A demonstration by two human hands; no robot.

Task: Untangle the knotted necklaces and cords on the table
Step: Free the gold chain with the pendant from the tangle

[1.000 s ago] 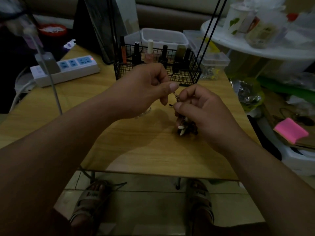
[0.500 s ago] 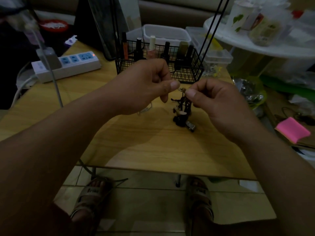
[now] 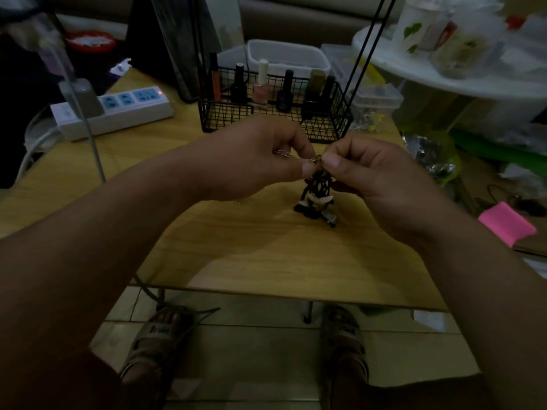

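Hands (image 3: 260, 164) (image 3: 381, 179) thumb-to-thumb on cord tangle (image 3: 318, 186)

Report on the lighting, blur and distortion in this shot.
Head view: dim, underexposed, forearms near black; left hand and right hand read clearly, but the cord tangle they pinch merges into one dark mass; top-right clutter is soft.

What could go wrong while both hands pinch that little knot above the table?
Pulling apart could cinch the knot tighter or snap the thin chain that the left hand pinches. The dark cord tangle dangling under the right hand could slip from the grip and drop onto the table. Dim light hides fine loops.
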